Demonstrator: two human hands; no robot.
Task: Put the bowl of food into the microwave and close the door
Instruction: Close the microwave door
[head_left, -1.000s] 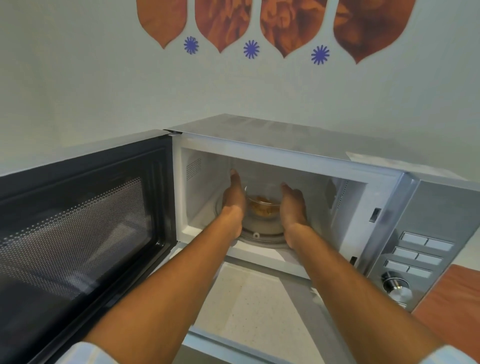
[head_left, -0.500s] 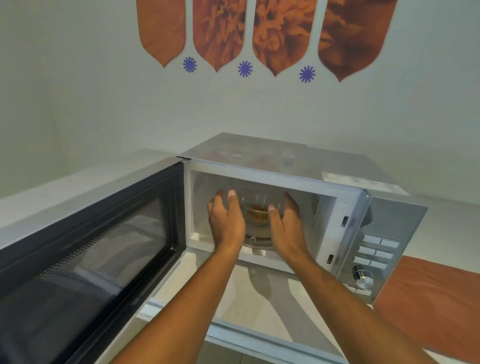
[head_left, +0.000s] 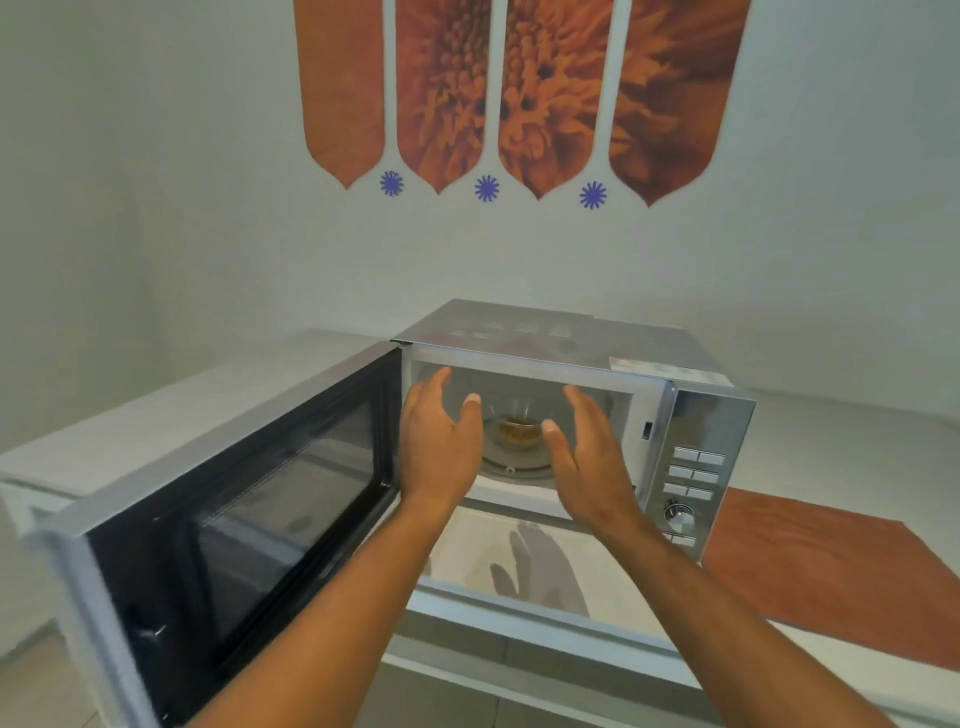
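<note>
A clear glass bowl of brown food (head_left: 519, 428) sits on the glass turntable (head_left: 514, 465) inside the silver microwave (head_left: 561, 338). The microwave's door (head_left: 244, 509) stands wide open, swung out to the left. My left hand (head_left: 439, 447) and my right hand (head_left: 587, 452) hover just outside the cavity opening, one on each side of the bowl. Both hands are empty with fingers spread, and neither touches the bowl.
The microwave stands on a white counter (head_left: 519, 561) against a pale wall. An orange mat (head_left: 831, 571) lies on the counter to the right. The control panel with buttons and a knob (head_left: 680, 512) is on the microwave's right side.
Both hands let go of the bowl and drew back out of the cavity toward me. The bowl stays on the turntable. The camera has pulled back and tilted up.
</note>
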